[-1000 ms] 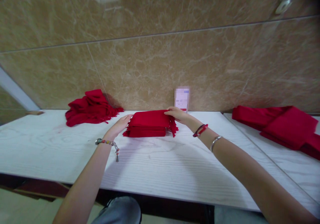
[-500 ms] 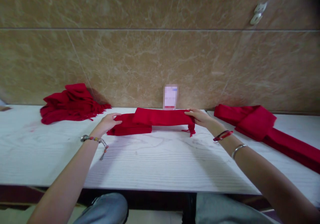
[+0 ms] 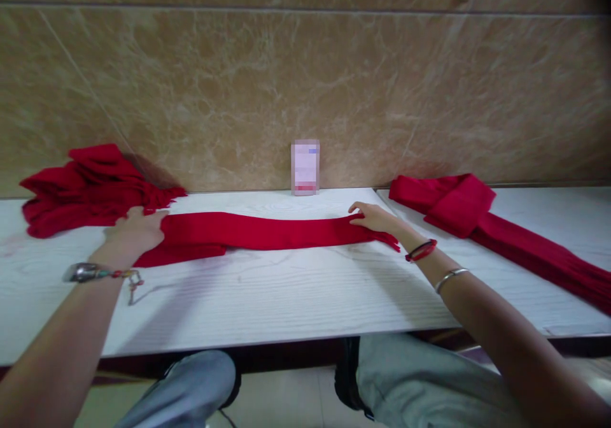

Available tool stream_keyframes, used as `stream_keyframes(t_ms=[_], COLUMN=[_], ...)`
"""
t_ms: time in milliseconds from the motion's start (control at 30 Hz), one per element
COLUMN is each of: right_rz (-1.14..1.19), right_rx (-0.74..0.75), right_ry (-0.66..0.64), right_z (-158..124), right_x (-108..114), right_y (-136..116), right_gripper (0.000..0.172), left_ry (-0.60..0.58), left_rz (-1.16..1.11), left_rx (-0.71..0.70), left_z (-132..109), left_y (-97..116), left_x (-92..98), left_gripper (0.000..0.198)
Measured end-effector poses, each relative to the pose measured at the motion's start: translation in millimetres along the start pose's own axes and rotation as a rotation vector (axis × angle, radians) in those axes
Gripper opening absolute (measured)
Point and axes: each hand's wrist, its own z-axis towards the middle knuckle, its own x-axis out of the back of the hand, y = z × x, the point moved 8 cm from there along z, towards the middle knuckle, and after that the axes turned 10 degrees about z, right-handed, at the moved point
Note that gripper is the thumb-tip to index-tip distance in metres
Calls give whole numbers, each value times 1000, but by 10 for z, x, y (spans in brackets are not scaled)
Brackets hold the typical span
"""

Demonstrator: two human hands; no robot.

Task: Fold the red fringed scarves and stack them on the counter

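A red fringed scarf (image 3: 281,234) lies stretched lengthwise along the white table, with a folded layer showing under its left part. At its left end, my left hand (image 3: 140,232) is closed on the cloth, and its fingertips are partly hidden. My right hand (image 3: 375,216) pinches the right end, just above the fringe that hangs out beneath it. Beyond my left hand, a crumpled red scarf (image 3: 90,189) is heaped against the wall. A folded red scarf (image 3: 458,205) with a long straight tail lies to the right of my right hand.
A tiled marble-look wall (image 3: 238,90) rises along the back edge of the white table (image 3: 286,307). Leaning on it is a small blurred upright card or box (image 3: 305,168). A seam in the tabletop runs near my right hand. My knees are below the front edge.
My left hand has moved left with the scarf's end, and the scarf is now drawn out longer and flatter. My right hand stays at the fringed end. The view has shifted.
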Motion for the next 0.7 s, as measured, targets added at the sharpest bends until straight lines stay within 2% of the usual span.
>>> stream_keyframes(t_ms=[33,100,167,200,267,333,433,567,700], right_rz=[-49,-113,-112,-84,-15,14,-26,-95,-174], right_rx=[22,132,310,398,526,585,634,667,660], right_ry=[7,53,68,33,-94,-185,-185,-181,-188], right_z=[-17,-66,-150,-203,-313,-402,-482,-544,-586], right_x=[-19,-31,-73,-126,-273,-394,-457,-429,-335], right_y=[-62,-264,-522,-638,-798,-849,-809,-712,-678], right_gripper=[35,41,42,41,38,34,34,47,48], left_ry=[10,102,46,14,-43,-57,-39,-43,13], left_rz=[39,12,-97,-158,-232,-279,-306,-209,-79], left_rx=[0,-218,-568,-726,-887,-886,-847,-954,-997], left_z=[-49,-178,-384,-506,-678,-730,-715,-720,-746], left_y=[178,732,1326,1561,1833,1915,1917,1950,1931], left_x=[97,325,384,389,348,294,258,251,296], left_gripper=[33,36,36,34,31,28,25,31,39])
